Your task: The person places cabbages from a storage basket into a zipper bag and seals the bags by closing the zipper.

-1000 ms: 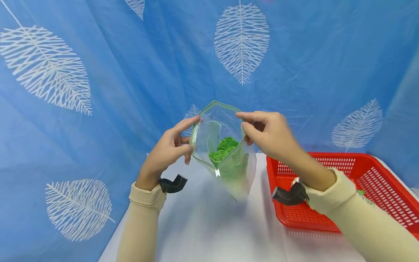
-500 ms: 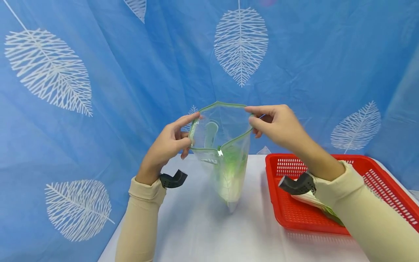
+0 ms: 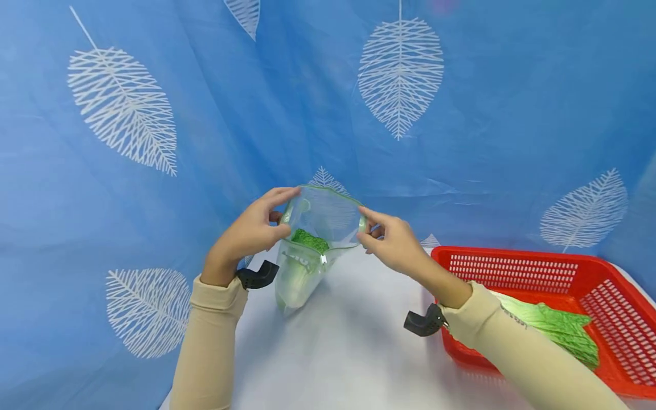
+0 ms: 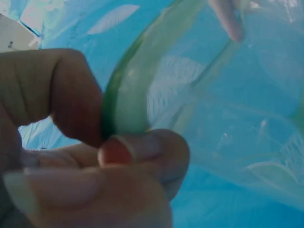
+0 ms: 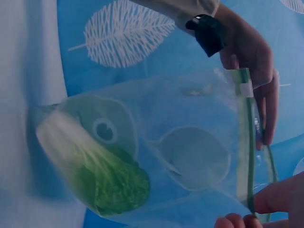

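A clear zip bag (image 3: 333, 210) with a green-edged mouth is held open between both hands, tilted, its bottom end to the lower left in the head view. My left hand (image 3: 251, 228) pinches the left end of the mouth between thumb and fingers. At the opposite end, the right hand (image 3: 392, 242) pinches the rim the same way. Inside lies a Chinese cabbage (image 5: 109, 175), its green leaves toward the mouth and white stalk toward the bottom. A white zip slider (image 3: 323, 259) sits on the near edge. The left wrist view shows the green zip strip (image 4: 130, 95) close up.
A red perforated basket (image 3: 512, 256) stands on the white table (image 3: 359, 353) at right. Another Chinese cabbage (image 3: 558, 324) lies in it, partly behind the right sleeve. Behind the table hangs a blue curtain (image 3: 287, 114) with white leaf prints.
The bag has come lower and to the left, its bottom swinging left. Both hands keep their hold, the right one moving left and down. The view has turned slightly, showing more of the basket's cabbage.
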Demonstrator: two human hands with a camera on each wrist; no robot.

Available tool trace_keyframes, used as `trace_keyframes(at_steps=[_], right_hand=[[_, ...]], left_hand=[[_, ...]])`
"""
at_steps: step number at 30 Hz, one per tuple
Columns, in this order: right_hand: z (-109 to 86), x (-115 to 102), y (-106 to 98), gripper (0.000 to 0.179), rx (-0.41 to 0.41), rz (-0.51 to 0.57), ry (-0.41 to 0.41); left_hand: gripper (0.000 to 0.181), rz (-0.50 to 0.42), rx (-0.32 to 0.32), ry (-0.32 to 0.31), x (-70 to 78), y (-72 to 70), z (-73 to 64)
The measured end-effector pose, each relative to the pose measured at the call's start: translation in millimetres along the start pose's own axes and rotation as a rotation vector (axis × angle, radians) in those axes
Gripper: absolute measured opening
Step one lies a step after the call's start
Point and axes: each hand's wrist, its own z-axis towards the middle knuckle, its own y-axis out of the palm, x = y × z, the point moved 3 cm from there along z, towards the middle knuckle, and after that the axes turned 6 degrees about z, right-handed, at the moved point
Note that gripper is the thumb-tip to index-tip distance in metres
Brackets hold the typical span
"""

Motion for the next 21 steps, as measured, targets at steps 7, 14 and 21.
trace_keyframes(at_steps=[7,14,21], right_hand=[[-22.0,26.4,15.7,0.066,0.048,0.218,-0.017],[-62.2,47.3,19.3,0.073,0.136,0.351,0.052],[-100.7,69.3,0.5,0.065,0.217,0.119,0.081]], left_hand=[[0.078,-0.022,-0.042,0.02,-5.8,15.8,-0.2],[0.081,-0.155,-0.125,0.123,-11.8,56.0,14.5],[0.08,-0.186,-0.216,0.106,-11.9,113.7,41.7]])
